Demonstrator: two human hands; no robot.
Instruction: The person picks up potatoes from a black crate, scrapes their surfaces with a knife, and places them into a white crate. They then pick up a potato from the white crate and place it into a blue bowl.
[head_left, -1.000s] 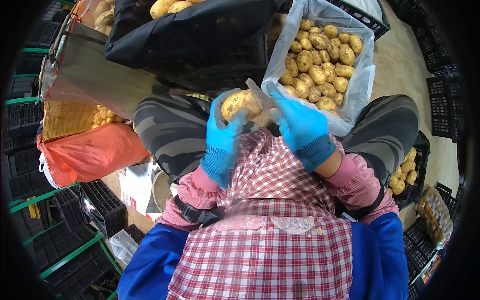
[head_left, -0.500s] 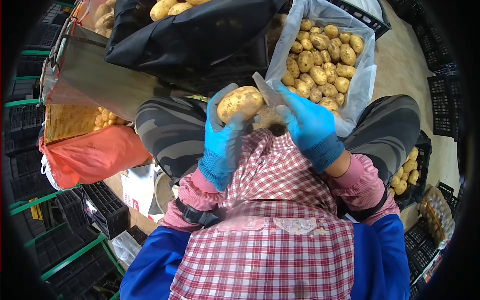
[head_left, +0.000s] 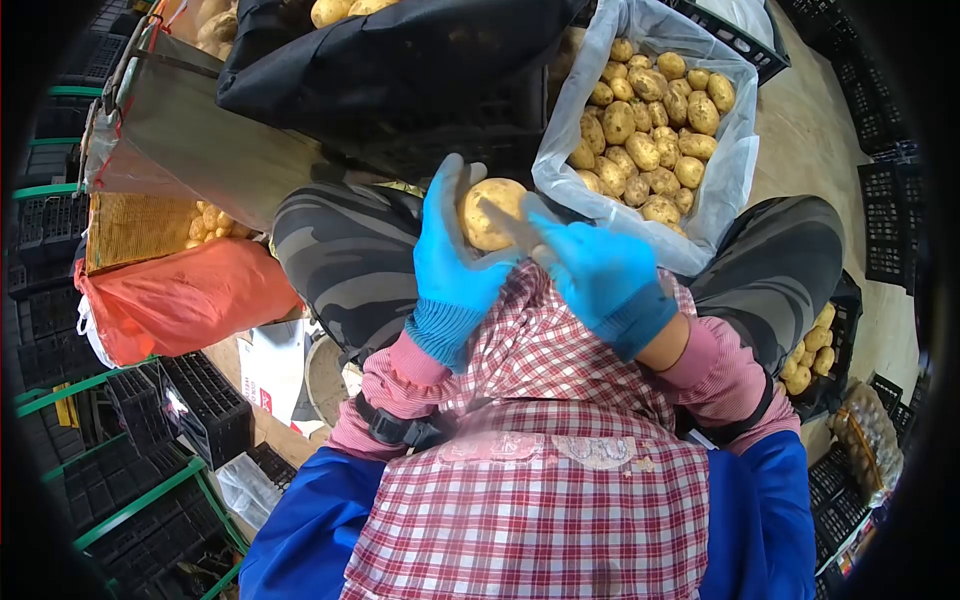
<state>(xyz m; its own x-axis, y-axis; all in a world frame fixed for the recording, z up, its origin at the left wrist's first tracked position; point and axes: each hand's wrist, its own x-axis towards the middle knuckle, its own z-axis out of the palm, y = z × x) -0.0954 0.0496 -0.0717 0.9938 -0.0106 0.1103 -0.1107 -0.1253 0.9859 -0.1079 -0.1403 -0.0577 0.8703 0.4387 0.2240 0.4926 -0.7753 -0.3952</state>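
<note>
My left hand (head_left: 452, 258), in a blue glove, grips a large yellow potato (head_left: 487, 212) above my lap. My right hand (head_left: 598, 277), also gloved in blue, holds a knife (head_left: 508, 221) whose blade lies across the potato's near side. Both hands meet over a red checked apron (head_left: 545, 340). Just beyond them stands a crate lined with clear plastic (head_left: 725, 190) that holds several potatoes (head_left: 650, 110).
A black-lined crate (head_left: 390, 60) with more potatoes stands at the top middle. An orange mesh sack (head_left: 180, 300) lies at the left beside a yellow sack of potatoes (head_left: 150, 225). Black plastic crates (head_left: 200, 400) surround me; another crate of potatoes (head_left: 812, 345) sits at the right.
The potato has been turned in my left hand, and my left fingers now stand up along its side. The knife blade has come down from beside the potato onto its surface.
</note>
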